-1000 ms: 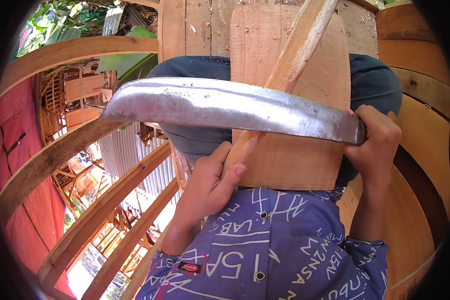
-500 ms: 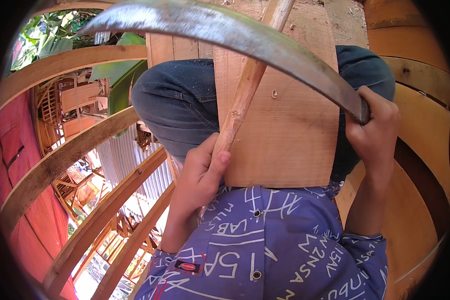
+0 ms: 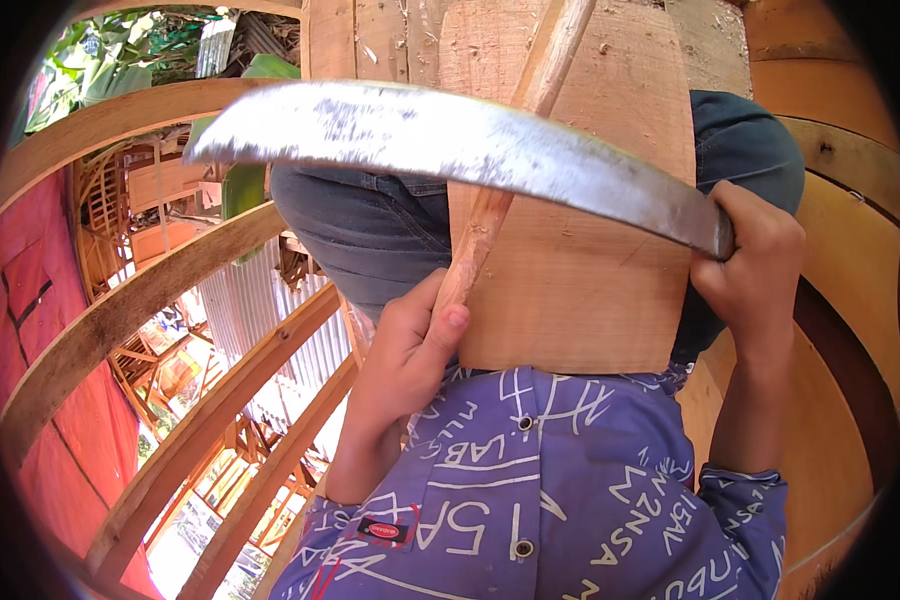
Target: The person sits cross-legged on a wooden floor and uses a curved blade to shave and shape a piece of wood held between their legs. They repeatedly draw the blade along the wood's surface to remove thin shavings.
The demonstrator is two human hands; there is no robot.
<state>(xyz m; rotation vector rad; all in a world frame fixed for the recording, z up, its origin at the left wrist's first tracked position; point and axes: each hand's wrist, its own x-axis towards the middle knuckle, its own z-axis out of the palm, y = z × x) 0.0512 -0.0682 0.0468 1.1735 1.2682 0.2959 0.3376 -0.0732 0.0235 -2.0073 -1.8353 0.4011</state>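
Note:
My right hand (image 3: 758,240) is closed around the handle end of a curved machete (image 3: 400,128); the handle itself is hidden in the fist. Its broad steel blade reaches leftward across the stick, with the bright flat face showing. In my left hand (image 3: 410,335) is the lower end of a slim, peeled wooden stick (image 3: 485,220), thumb lying along it. The stick slants up and to the right, over a wide wooden board (image 3: 580,290) that lies between my knees. The blade passes over the stick's middle; whether they touch I cannot tell.
Small shavings (image 3: 567,232) are scattered on the board. My knees in dark trousers (image 3: 365,230) flank it. Wooden railing slats (image 3: 150,265) curve along the left, with corrugated metal sheets (image 3: 245,310) below them. An orange-brown wooden panel (image 3: 850,270) stands close on the right.
The machete blade has turned so that its flat face shows more, and its tip has come lower, nearer to me. The left hand keeps its hold on the stick.

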